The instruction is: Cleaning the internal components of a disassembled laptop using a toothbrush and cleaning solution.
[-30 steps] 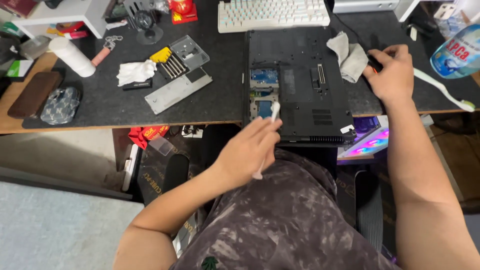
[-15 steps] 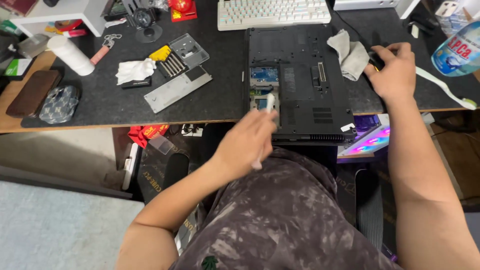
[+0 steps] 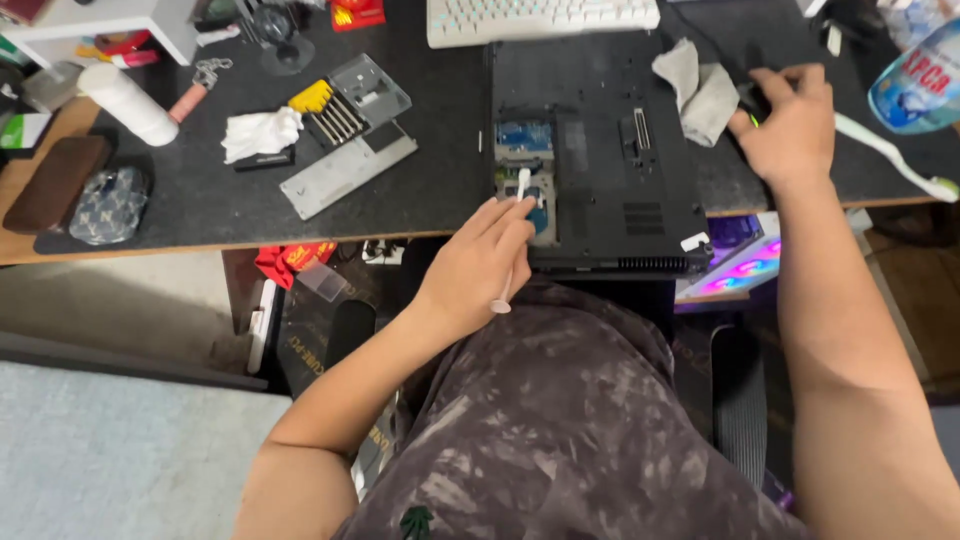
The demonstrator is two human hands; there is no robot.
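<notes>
Head view: the left hand (image 3: 480, 265) has its grip pinched around a thin white brush (image 3: 512, 240), fingers pressed together on the shaft, with the bristle end up inside the open compartment of the black laptop (image 3: 610, 160) and the rounded handle end sticking out below the palm, past the tabletop edge. The laptop lies upside down near the front edge of the dark tabletop (image 3: 440, 190), its uncovered bay showing blue and green circuit parts right at the brush tip. The right hand (image 3: 785, 125) rests at the laptop's far right corner, fingers curled down over something small and dark (what it is cannot be made out, nor whether the grip is truly closed on it), just beside a crumpled grey cloth (image 3: 695, 90). To the right lies a white toothbrush (image 3: 890, 160). Left of the laptop sit a grey cover panel (image 3: 345, 175), a set of screwdriver bits with a yellow holder (image 3: 325, 110) and a white crumpled tissue (image 3: 260, 130). A white keyboard (image 3: 540, 15) lies just behind the laptop.
</notes>
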